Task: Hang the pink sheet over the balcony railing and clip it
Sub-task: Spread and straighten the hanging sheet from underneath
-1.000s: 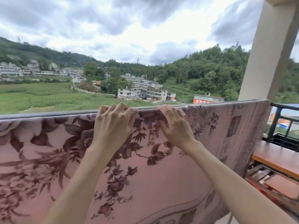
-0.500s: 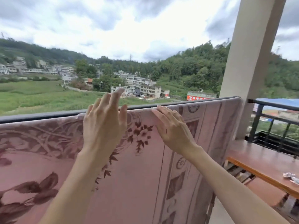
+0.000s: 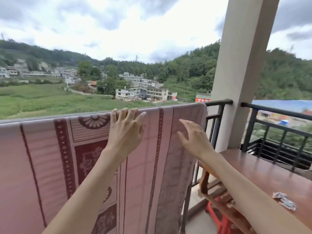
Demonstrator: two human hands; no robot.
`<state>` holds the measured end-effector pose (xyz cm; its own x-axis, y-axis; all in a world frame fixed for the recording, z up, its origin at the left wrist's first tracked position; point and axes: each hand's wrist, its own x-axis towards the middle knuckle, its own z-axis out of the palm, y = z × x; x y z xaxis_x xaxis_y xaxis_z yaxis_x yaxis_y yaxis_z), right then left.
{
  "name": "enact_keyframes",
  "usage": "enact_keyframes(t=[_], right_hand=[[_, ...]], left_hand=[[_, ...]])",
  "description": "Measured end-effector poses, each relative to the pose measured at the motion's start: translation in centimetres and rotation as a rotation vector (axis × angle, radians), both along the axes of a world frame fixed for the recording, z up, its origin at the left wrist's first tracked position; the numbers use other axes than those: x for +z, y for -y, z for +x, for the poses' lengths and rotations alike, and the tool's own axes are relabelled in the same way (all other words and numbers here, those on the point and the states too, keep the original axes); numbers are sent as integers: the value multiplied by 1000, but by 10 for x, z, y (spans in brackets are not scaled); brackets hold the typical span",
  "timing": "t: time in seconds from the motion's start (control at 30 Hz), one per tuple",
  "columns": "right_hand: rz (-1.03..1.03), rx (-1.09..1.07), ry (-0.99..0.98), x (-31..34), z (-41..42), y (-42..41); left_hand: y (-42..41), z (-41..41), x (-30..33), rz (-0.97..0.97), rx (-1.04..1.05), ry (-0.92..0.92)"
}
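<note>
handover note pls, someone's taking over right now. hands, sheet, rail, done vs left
Left hand: open, fingertips on the pink sheet at the top of the balcony railing.
Right hand: open, fingers spread against the sheet's hanging face near its right edge; contact unclear.
Sheet: draped over the rail, its right edge just short of the pillar.
Done: sheet hung.
Left: clipping. No clip visible on the sheet. Small items on the wooden table to the right may be clips; too blurred to tell.

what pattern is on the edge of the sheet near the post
Dark red vertical stripes and dotted bands on pink sheet, with a flower-like medallion at the top; head view.
</note>
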<state>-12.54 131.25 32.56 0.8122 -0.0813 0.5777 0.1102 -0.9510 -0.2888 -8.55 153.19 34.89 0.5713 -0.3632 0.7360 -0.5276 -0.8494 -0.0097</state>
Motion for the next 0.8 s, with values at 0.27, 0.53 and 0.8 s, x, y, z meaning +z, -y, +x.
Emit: enact_keyframes(t=[0.27, 0.53, 0.8], right_hand=[[384, 43, 26, 6, 72, 149], [649, 346, -170, 10, 144, 230], [766, 876, -113, 11, 197, 240]], left_hand=[[155, 66, -7, -71, 41, 113], [267, 100, 2, -117, 116, 79], [308, 101, -1, -247, 370, 43]])
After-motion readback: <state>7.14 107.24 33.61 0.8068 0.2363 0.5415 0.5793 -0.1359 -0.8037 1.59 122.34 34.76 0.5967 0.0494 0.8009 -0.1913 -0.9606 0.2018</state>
